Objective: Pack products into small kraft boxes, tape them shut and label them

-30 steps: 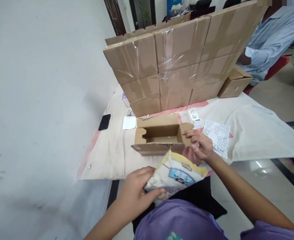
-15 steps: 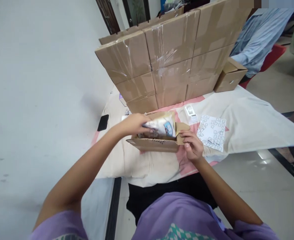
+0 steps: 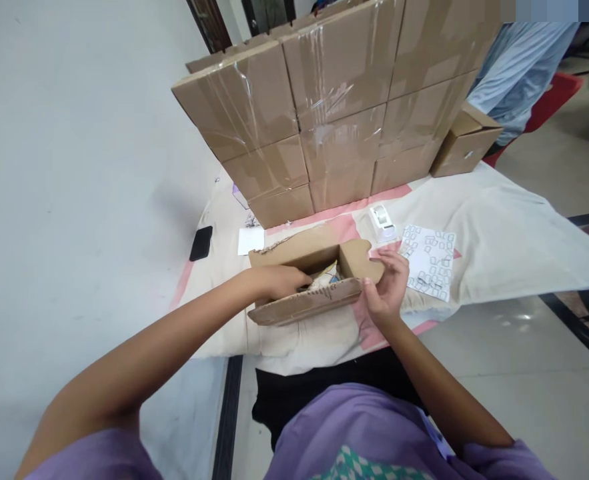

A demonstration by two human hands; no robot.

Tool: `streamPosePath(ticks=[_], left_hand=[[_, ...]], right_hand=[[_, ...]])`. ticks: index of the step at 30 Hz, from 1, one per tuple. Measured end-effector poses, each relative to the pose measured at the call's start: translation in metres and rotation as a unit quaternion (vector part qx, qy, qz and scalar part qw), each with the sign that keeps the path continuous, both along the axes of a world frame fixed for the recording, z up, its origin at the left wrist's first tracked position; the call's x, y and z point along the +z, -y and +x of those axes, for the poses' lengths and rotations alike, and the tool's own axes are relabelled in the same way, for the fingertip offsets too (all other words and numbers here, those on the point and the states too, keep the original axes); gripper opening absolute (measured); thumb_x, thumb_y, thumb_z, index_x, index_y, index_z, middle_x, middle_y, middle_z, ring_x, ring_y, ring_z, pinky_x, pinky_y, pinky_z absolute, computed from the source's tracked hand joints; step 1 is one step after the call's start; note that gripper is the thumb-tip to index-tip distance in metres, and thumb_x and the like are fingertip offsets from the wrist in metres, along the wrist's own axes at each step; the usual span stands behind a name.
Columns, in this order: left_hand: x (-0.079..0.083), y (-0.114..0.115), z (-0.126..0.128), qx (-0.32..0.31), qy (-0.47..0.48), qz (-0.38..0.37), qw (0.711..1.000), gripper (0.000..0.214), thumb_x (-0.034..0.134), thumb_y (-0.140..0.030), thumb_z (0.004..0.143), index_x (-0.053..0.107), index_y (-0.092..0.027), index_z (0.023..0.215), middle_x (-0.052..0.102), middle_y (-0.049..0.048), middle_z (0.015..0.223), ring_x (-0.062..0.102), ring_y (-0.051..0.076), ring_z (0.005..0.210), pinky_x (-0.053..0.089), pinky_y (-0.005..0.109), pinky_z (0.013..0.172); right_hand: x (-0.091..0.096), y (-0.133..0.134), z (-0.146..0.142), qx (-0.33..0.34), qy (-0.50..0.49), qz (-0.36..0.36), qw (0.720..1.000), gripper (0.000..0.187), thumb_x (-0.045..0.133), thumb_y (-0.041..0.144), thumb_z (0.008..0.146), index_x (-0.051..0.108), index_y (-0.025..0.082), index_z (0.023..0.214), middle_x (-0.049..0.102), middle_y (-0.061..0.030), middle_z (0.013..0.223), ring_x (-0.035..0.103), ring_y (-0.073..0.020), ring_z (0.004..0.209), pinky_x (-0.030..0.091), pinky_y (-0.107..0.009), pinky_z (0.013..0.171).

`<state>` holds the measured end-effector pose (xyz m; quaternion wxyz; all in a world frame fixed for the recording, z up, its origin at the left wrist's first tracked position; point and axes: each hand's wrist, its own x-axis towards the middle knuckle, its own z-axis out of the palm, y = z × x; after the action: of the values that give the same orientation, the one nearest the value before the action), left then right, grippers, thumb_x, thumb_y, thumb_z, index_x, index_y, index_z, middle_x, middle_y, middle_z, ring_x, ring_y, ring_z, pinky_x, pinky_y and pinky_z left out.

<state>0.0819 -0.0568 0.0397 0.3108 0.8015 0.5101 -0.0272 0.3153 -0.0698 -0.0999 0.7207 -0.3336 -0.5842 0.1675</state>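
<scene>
An open cardboard box (image 3: pixel 307 310) with its flaps spread lies on the cloth-covered table in front of me. My left hand (image 3: pixel 281 281) reaches down into it, fingers at the left end of a white and blue plastic packet (image 3: pixel 328 275). The front flap hides most of the packet, and my left fingertips are partly hidden. At the box's right end, my right hand (image 3: pixel 388 283) has its thumb by the front corner and its fingers curled around the edge of the side flap (image 3: pixel 359 259).
A tall wall of taped cardboard boxes (image 3: pixel 339 113) stands behind. On the cloth are a white device (image 3: pixel 383 224), a patterned sheet (image 3: pixel 429 261), a black phone (image 3: pixel 201 243) and a white paper (image 3: pixel 251 241). A smaller carton (image 3: pixel 467 143) stands back right, near a person in blue (image 3: pixel 519 80).
My left hand has lowered the packet from above the box down into it. The box has tilted slightly, and my right hand has stayed at its right end.
</scene>
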Motion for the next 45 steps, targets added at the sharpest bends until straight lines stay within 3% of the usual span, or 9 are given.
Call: streamPosePath(ticks=[7,14,17,21,25,29,34,40,45], left_hand=[[0.032,0.036,-0.024,-0.042,0.088,0.125,0.987,0.04,0.071,-0.049,0.086,0.072,-0.03,0.122,0.074,0.006,0.123,0.068,0.03,0.116,0.049,0.041,0.102],[-0.02,0.089,-0.103,0.088,0.285,0.174,0.938,0.079,0.041,-0.083,0.087,0.067,-0.023,0.131,0.072,0.017,0.124,0.067,0.035,0.115,0.052,0.051,0.101],[-0.045,0.097,-0.112,0.179,0.326,0.187,0.909,0.057,0.06,-0.069,0.088,0.072,-0.022,0.118,0.075,0.0148,0.108,0.071,0.032,0.103,0.058,0.045,0.089],[-0.063,0.086,-0.095,0.265,0.21,0.243,0.909,0.077,0.075,-0.046,0.086,0.041,-0.033,0.153,0.048,0.0145,0.155,0.046,0.034,0.144,0.051,0.051,0.105],[-0.072,0.074,-0.083,0.189,0.294,0.28,0.894,0.092,0.066,-0.032,0.094,0.004,-0.037,0.163,0.053,0.0136,0.151,0.049,0.026,0.144,0.047,0.051,0.112],[-0.062,0.083,-0.073,0.073,0.207,0.317,0.923,0.066,0.054,-0.018,0.1,0.028,-0.037,0.159,0.075,0.0031,0.117,0.065,0.02,0.124,0.04,0.051,0.119],[-0.045,0.1,-0.045,0.038,0.013,0.334,0.942,0.07,0.068,-0.044,0.093,0.041,-0.026,0.155,0.051,0.0127,0.156,0.056,0.031,0.133,0.05,0.047,0.107],[-0.063,0.098,-0.029,0.034,-0.096,0.366,0.925,0.06,0.064,-0.04,0.096,0.048,-0.026,0.152,0.053,0.0051,0.155,0.049,0.033,0.139,0.045,0.051,0.11],[-0.067,0.095,-0.032,0.037,-0.093,0.378,0.92,0.058,0.063,-0.041,0.096,0.049,-0.027,0.151,0.052,0.0036,0.156,0.048,0.032,0.137,0.045,0.05,0.109]], right_hand=[[0.017,0.005,0.008,0.222,0.191,0.01,0.956,0.064,0.032,0.071,0.099,0.07,0.024,0.119,0.067,-0.0137,0.13,0.051,-0.0367,0.132,0.04,-0.063,0.113],[0.016,0.002,-0.001,0.193,0.187,-0.006,0.963,0.038,0.049,0.048,0.102,0.071,0.024,0.082,0.074,-0.0083,0.092,0.059,-0.0309,0.115,0.049,-0.054,0.102],[0.017,0.009,-0.013,0.115,0.132,-0.086,0.981,0.024,0.06,0.033,0.096,0.071,0.023,0.115,0.07,-0.011,0.12,0.061,-0.0297,0.117,0.05,-0.052,0.104],[0.018,0.017,-0.027,0.104,0.059,-0.199,0.973,0.07,0.059,0.024,0.09,0.038,0.027,0.158,0.048,-0.0117,0.156,0.053,-0.0312,0.135,0.049,-0.053,0.108],[0.016,0.017,-0.029,0.127,0.036,-0.198,0.971,0.074,0.055,0.019,0.089,0.034,0.028,0.16,0.046,-0.01,0.158,0.05,-0.03,0.14,0.045,-0.054,0.114],[0.017,0.017,-0.031,0.137,0.046,-0.188,0.971,0.069,0.051,0.017,0.091,0.038,0.029,0.158,0.046,-0.0086,0.157,0.048,-0.0297,0.141,0.042,-0.055,0.117],[0.017,0.017,-0.027,0.149,0.063,-0.175,0.971,0.055,0.053,0.024,0.093,0.051,0.027,0.148,0.054,-0.009,0.151,0.051,-0.0305,0.138,0.044,-0.054,0.114],[0.011,-0.049,0.046,0.03,-0.025,-0.231,0.972,0.025,0.053,0.032,0.094,0.074,0.022,0.104,0.072,-0.0064,0.105,0.068,-0.021,0.093,0.055,-0.035,0.084],[0.022,-0.135,0.094,-0.004,0.003,-0.45,0.893,0.022,0.057,0.033,0.089,0.073,0.018,0.09,0.069,-0.0077,0.097,0.059,-0.0137,0.067,0.042,-0.023,0.051]])
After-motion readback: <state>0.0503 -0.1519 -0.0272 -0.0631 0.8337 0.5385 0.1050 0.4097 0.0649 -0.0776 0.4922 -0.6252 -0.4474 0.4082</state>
